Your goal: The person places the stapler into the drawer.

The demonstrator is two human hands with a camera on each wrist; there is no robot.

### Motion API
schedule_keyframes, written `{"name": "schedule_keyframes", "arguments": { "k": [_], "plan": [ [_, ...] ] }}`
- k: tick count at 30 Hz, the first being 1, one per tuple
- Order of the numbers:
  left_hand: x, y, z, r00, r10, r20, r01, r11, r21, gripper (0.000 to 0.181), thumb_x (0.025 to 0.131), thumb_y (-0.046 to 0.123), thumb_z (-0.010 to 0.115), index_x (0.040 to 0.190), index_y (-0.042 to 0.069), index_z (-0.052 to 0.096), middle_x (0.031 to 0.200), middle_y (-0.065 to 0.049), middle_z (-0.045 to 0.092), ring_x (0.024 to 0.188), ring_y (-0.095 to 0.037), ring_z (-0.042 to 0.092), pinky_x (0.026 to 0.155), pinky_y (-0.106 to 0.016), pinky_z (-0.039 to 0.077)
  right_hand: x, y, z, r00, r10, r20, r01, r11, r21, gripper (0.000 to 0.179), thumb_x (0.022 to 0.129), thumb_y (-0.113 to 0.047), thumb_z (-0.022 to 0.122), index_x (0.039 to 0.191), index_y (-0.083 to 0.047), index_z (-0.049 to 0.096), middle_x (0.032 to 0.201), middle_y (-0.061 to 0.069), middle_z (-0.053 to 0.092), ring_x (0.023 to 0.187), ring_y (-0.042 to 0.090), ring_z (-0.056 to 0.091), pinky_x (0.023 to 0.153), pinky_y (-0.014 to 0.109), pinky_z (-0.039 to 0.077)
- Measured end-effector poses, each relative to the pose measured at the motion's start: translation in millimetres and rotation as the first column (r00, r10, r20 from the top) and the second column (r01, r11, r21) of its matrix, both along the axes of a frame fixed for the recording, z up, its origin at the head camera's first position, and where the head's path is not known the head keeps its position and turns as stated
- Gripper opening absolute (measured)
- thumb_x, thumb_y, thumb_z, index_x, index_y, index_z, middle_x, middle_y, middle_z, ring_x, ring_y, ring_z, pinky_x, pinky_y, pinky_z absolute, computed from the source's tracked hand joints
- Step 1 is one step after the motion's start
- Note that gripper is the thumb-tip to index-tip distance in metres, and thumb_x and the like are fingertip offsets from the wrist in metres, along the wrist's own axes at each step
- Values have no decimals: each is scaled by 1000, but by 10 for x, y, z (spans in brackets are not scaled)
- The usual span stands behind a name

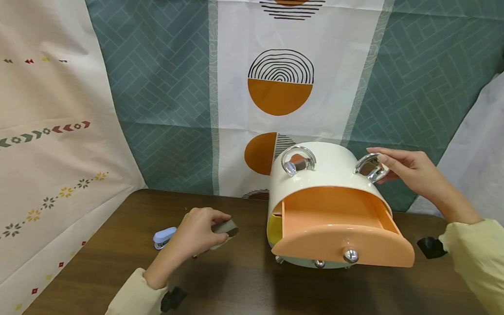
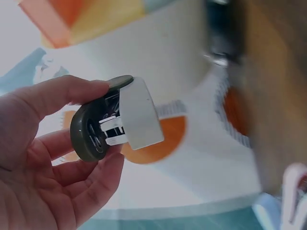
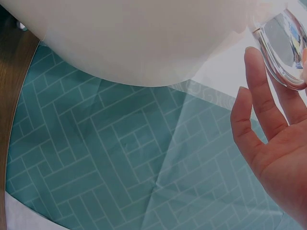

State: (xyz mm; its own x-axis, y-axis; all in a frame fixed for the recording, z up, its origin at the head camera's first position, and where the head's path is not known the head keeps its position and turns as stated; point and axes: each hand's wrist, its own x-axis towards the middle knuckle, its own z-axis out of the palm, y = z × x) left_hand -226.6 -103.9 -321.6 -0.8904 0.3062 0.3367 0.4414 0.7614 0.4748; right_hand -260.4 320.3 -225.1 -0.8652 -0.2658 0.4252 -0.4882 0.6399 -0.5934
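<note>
My left hand (image 1: 197, 232) holds a small dark green and white hole punch (image 2: 129, 115) between thumb and fingers, above the table left of the cabinet. Metal parts show between its dark and pale halves. My right hand (image 1: 409, 171) pinches the right silver ring (image 1: 370, 166) on top of the rounded cream cabinet (image 1: 330, 163); its other fingers are spread in the right wrist view. An orange drawer (image 1: 344, 243) with a silver knob (image 1: 350, 255) is pulled out at the front, and its visible interior holds nothing. Beneath it, part of a yellow drawer (image 1: 275, 229) shows.
A light blue stapler (image 1: 164, 237) lies on the dark wooden table (image 1: 242, 293), left of my left hand. Another silver ring (image 1: 298, 161) stands at the cabinet's top left. Patterned cloth (image 1: 174, 74) hangs behind the table.
</note>
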Motion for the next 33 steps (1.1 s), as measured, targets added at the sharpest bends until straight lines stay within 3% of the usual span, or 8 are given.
{"name": "schedule_keyframes", "arguments": {
  "k": [6,13,21,29,33],
  "plan": [
    [124,116,243,995,-57,-80,62,996,63,32,67,11,74,99,10,71,87,0,67,66,-6,53,58,-23,43,2,-2,4,1000,8,-14,-8,1000,-10,34,95,-17,47,127,-8,54,109,-31,50,69,7,63,64,16,50],
    [266,248,503,976,-124,-181,154,975,161,30,66,13,76,96,11,71,86,3,68,69,-5,57,63,-22,47,2,2,0,1000,-17,5,17,1000,2,35,95,-20,47,129,-16,53,115,-27,48,70,8,64,67,15,49],
    [368,433,727,941,-212,-263,284,918,275,30,67,11,77,96,8,71,88,2,68,69,-5,56,61,-21,48,2,16,-1,1000,-12,15,12,1000,-11,36,95,-18,47,130,-14,52,115,-28,47,71,8,64,67,14,49],
    [354,656,819,886,-312,-344,426,839,338,30,71,11,76,100,6,70,94,-1,67,83,-7,59,66,-22,48,-11,3,-7,1000,-7,17,8,1000,-17,35,95,-18,47,129,-12,52,115,-27,49,72,8,63,67,16,49],
    [330,798,840,863,-354,-360,473,818,327,30,73,11,74,102,5,69,96,-3,67,84,-7,58,66,-20,48,-16,0,-17,1000,-8,15,8,1000,-16,35,95,-19,47,129,-12,53,114,-28,48,72,7,63,67,16,49]
  ]
}}
